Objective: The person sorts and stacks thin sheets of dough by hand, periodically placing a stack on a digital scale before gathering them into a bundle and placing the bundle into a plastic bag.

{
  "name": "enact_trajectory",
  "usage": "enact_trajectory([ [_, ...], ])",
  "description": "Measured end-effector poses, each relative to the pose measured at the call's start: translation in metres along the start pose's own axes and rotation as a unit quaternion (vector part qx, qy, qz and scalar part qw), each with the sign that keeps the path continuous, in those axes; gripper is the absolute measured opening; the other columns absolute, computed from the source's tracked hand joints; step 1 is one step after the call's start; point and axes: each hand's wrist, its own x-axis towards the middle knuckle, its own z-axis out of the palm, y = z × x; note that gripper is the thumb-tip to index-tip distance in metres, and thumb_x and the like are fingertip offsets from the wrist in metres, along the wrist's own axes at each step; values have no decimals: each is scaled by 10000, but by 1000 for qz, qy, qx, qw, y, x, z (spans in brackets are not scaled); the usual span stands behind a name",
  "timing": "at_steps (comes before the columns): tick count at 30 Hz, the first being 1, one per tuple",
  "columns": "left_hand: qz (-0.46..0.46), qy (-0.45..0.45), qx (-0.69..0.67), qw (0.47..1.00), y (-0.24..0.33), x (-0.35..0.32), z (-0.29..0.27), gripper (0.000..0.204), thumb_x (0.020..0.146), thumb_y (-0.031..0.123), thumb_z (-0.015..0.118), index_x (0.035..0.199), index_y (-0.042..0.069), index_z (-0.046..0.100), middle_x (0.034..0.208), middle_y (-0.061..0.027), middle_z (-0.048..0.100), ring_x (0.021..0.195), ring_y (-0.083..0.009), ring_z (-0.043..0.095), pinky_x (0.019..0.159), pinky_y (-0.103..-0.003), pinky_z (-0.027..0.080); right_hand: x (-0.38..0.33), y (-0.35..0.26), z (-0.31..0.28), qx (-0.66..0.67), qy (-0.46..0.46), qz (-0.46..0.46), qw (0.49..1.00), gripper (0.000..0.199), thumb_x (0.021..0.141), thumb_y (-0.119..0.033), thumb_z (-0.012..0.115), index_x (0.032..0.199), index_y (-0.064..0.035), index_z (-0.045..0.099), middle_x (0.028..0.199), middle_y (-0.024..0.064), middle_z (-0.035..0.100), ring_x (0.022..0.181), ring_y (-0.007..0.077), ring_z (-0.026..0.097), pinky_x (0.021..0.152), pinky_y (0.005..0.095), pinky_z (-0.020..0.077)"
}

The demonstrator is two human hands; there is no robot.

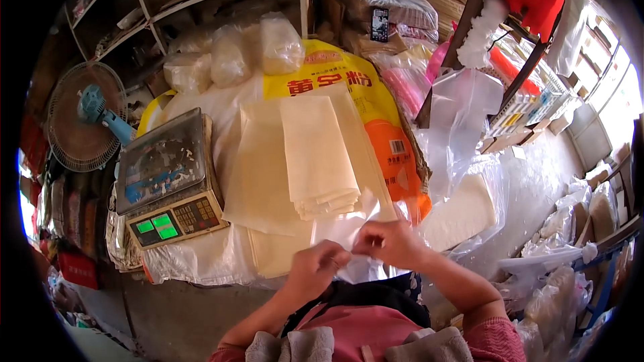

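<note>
Near the front edge of the work surface, my left hand (316, 269) and my right hand (388, 241) are close together, fingers pinched. Between them hangs a thin clear plastic bag (362, 270), held by both hands. Just beyond it lies a folded stack of thin cream-coloured sheets (316, 151), its layered edge toward me. Under that stack, larger flat cream sheets (258, 161) are spread out. To their left stands a digital scale (178, 218) with a lit green display and scraps on its metal plate.
A yellow and orange printed sack (396, 154) lies under the sheets at the right. Filled clear bags (231, 53) stand at the back. A fan (87, 114) is at far left. Beyond the right edge, a plastic bag (466, 211) holds more cream sheets beside a post (463, 47).
</note>
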Motion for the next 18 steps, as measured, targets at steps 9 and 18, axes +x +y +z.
enact_trajectory([
  [9, -77, 1, -508, 858, -27, 13, -21, 72, 927, 87, 566, 866, 82, 606, 804, -58, 656, 730, -219, 636, 697, -428, 530, -18, 90, -38, 53, 163, 174, 970, 256, 801, -133, 802, 759, -18, 577, 709, 49, 632, 603, 123, 617, 527, 278, 499],
  [18, -77, 110, -320, 938, -13, 20, -25, 177, 873, -17, 584, 889, 145, 514, 689, 56, 450, 494, -53, 380, 419, -207, 260, -20, 59, -68, 708, -57, 35, 703, 390, 968, -80, 484, 1344, 22, 512, 694, 21, 562, 575, 125, 588, 562, 263, 513],
])
